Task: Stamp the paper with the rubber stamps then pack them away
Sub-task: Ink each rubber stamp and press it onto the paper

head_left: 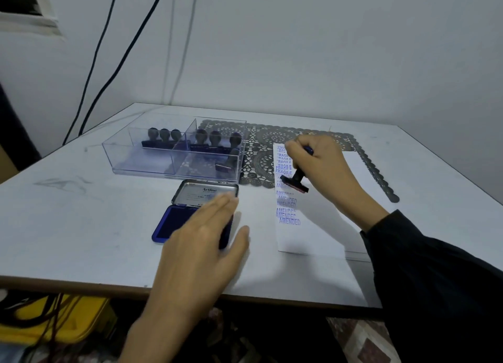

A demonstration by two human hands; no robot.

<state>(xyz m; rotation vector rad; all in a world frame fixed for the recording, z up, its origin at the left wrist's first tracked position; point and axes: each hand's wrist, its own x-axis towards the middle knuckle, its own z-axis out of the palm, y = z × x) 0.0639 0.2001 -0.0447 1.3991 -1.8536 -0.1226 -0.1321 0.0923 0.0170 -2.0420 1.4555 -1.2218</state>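
- Gripping the black, knob-handled rubber stamp [295,181] in the right hand [318,166], fingers curled round the handle, flat base tilted just over the paper [307,226]; whether touching it, impossible to tell.
- Holding the left hand [206,234] flat and blurred, fingers straight and together, over the near right corner of the ink pad [174,223], grasping nothing.
- Lying open on the scuffed white surface [81,213]: the ink pad's rectangular blue tray, rounded metal lid [205,192] hinged back.
- Showing smudgy blue "FRAGILE" and "AMENDED" prints down the white paper's left edge.
- Sitting partly on a dark, lacy doily mat [261,150]: a clear plastic box [122,155] with two compartments.
- Standing inside: three round-knobbed stamps [163,138] in the left compartment, three further stamps [215,139] in the right, plus one leaning stamp [228,164] nearer the front.
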